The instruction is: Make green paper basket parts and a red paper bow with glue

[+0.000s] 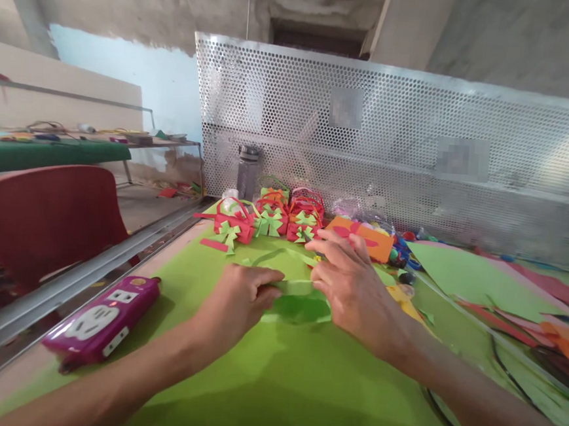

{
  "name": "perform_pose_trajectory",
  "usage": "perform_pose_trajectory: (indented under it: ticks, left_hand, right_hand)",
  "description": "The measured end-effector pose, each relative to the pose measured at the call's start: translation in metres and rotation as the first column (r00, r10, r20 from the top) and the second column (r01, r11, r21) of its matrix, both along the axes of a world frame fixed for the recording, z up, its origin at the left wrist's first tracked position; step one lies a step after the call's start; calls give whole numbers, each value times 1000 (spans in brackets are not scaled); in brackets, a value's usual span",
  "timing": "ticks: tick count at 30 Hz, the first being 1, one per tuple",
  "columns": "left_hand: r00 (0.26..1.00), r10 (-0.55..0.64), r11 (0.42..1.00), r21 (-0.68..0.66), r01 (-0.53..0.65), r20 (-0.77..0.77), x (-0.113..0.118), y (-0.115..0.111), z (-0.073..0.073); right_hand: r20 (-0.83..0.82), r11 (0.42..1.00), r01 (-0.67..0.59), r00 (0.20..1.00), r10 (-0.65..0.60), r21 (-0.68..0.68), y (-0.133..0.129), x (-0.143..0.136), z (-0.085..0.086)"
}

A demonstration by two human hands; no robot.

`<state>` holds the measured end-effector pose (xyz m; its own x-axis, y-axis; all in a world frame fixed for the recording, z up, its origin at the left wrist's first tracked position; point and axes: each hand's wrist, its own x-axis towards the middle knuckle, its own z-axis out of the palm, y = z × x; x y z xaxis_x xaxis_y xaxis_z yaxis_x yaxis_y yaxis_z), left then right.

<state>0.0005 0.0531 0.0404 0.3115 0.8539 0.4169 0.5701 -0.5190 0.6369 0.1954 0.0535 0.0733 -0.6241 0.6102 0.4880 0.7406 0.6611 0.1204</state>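
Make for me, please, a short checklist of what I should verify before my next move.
1. Left hand pinches the green paper: ok.
2. Right hand is at the paper's other end: ok; how firmly it grips, cannot tell.
3. Purple power strip lies apart from the left forearm: ok.
4. Green work surface free of scraps: not ok, a red strip lies near the red baskets.
5. Black cable not touching the right forearm: cannot tell.

The person is showing a bare left hand and a bare right hand, both with slender fingers. The left forearm and the right forearm are also showing bare, each narrowing smoothly toward the wrist, while smaller details are blurring.
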Motion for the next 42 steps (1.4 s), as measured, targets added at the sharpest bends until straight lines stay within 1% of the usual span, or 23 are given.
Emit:
perform_pose_trajectory:
  ticks: [1,3,7,10,13,17,22,26,30,32,35,38,42]
  left_hand:
    - [1000,18,999,28,-17,-21,0,0,0]
    - [998,49,998,41,-46,-50,0,0,2]
    - [999,34,999,28,-32,-38,0,-3,7]
    - [998,20,999,45,-17,-61,-1,-4,9]
    - [996,12,998,70,-5,-94,-2,-3,8]
    - [992,-5,988,150,24,-126,0,-2,6]
    - [982,-3,961,272,56,-191,4,-5,2]
    - [961,66,942,335,29,-270,5,-8,-3]
    - [926,136,922,387,12,-352,6,-14,-2]
    - [898,196,888,460,8,-394,6,-17,0]
    - [865,286,826,563,-5,-412,7,-19,2]
    - [880,265,818,575,11,-395,8,-18,3]
    - [903,203,832,553,44,-378,10,-15,3]
  right_hand:
    - [-2,1000,-8,1000,8,2,0,0,0]
    - [-10,1000,-23,1000,24,14,-1,0,0]
    - [-23,999,-38,999,39,26,-3,0,2]
    - [-9,1000,-14,1000,14,24,-4,-1,4]
    - [14,998,25,1000,-26,53,-2,-1,3]
    - [31,996,9,999,-11,85,2,-2,-3]
    - [57,994,-23,998,17,108,0,-7,-13]
    - [44,991,-48,998,43,124,-1,-11,-19]
    - [24,990,-46,999,43,133,-3,-12,-21]
    - [29,990,-40,999,37,138,-4,-13,-21]
    - [50,980,-32,998,23,196,-6,-15,-20]
    - [73,965,-58,996,40,255,-7,-16,-20]
    - [82,964,-64,996,44,259,-7,-15,-19]
